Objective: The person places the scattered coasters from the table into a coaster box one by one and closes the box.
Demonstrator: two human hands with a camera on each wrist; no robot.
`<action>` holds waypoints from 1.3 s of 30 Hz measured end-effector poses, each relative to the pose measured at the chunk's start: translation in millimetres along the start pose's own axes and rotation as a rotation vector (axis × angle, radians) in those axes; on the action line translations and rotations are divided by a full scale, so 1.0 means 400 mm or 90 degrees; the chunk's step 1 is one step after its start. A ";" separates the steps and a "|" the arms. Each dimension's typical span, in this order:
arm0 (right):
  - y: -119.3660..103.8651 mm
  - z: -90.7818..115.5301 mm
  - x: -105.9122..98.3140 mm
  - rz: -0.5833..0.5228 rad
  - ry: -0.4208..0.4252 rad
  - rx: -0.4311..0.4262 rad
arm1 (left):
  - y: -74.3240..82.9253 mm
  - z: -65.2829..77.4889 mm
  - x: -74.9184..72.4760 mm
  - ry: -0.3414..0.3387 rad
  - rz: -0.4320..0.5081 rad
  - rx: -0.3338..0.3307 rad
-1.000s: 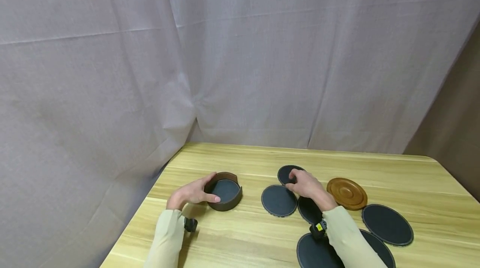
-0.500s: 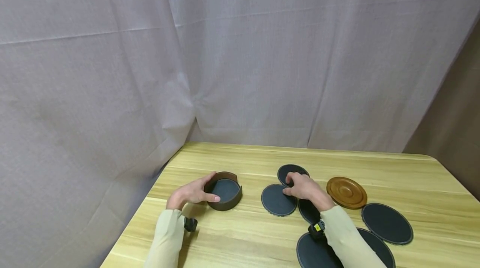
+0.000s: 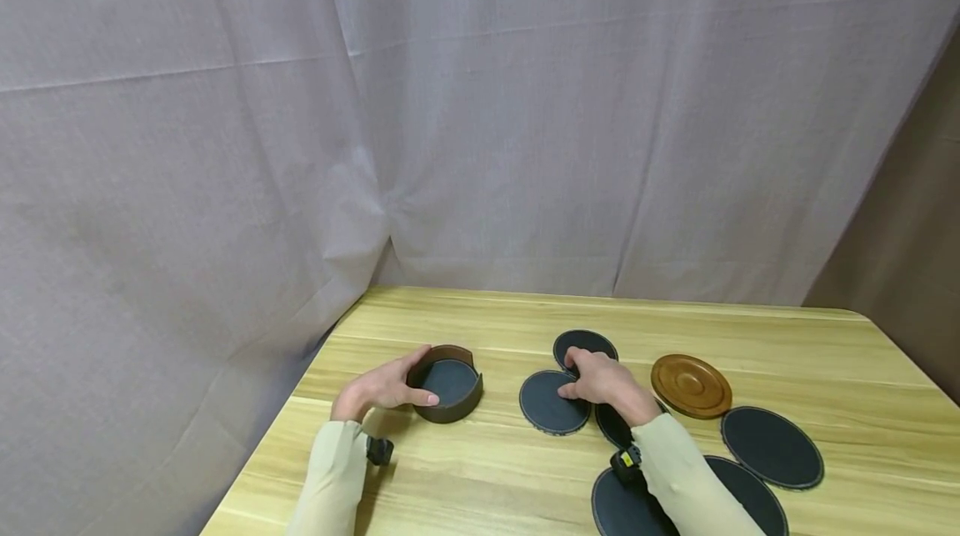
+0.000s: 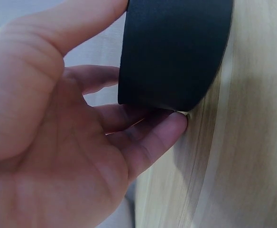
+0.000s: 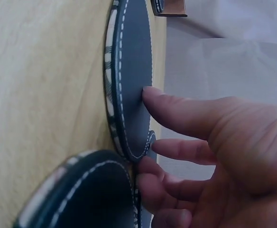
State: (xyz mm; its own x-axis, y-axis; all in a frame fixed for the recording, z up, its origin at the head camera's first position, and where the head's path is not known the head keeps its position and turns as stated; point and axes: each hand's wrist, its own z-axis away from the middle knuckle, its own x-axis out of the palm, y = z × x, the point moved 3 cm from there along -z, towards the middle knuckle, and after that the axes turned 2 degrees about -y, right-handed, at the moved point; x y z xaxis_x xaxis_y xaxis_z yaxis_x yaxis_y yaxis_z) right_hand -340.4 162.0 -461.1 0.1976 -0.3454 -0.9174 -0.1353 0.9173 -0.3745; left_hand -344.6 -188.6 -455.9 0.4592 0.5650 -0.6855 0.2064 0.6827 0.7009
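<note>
My left hand [image 3: 382,386] grips a round dark holder [image 3: 453,414], thumb over its rim and fingers around its far side. Inside the holder lies a dark disc. Up close in the left wrist view, the holder's smooth black wall [image 4: 176,52] has fingers tucked beneath its edge. My right hand [image 3: 603,382] is over the round black coasters. Its thumb touches the top of the left coaster [image 3: 549,409], which lies flat with white edge stitching in the right wrist view. The other fingers bend loosely by that coaster's edge, near the far coaster [image 3: 583,343].
Under the right wrist sits a partly hidden coaster [image 3: 613,426]. A brown wooden saucer [image 3: 692,387] stands to the right. Larger black discs lie nearer, including one disc [image 3: 772,448] beside the saucer. A grey curtain [image 3: 495,144] hangs behind the wooden table [image 3: 465,486].
My right hand has shifted left, from over the far coaster to the left coaster, and its thumb now touches it. The left hand keeps its grip on the holder.
</note>
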 end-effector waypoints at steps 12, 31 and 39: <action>-0.004 0.005 0.001 -0.021 0.000 0.002 | -0.002 0.001 0.002 0.004 0.007 -0.005; -0.013 -0.001 -0.013 -0.054 0.016 0.025 | -0.002 -0.001 0.001 0.001 -0.002 -0.004; -0.047 0.017 -0.033 -0.051 0.062 -0.020 | -0.002 -0.001 0.001 -0.001 0.006 -0.008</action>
State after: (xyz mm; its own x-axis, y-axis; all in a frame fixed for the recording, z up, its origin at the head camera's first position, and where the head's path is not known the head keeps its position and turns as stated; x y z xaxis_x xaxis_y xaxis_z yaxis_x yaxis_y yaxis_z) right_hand -333.7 150.5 -441.1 0.1136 -0.4359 -0.8928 -0.1531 0.8802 -0.4492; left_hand -345.0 -188.7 -456.7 0.4626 0.5703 -0.6788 0.1915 0.6833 0.7046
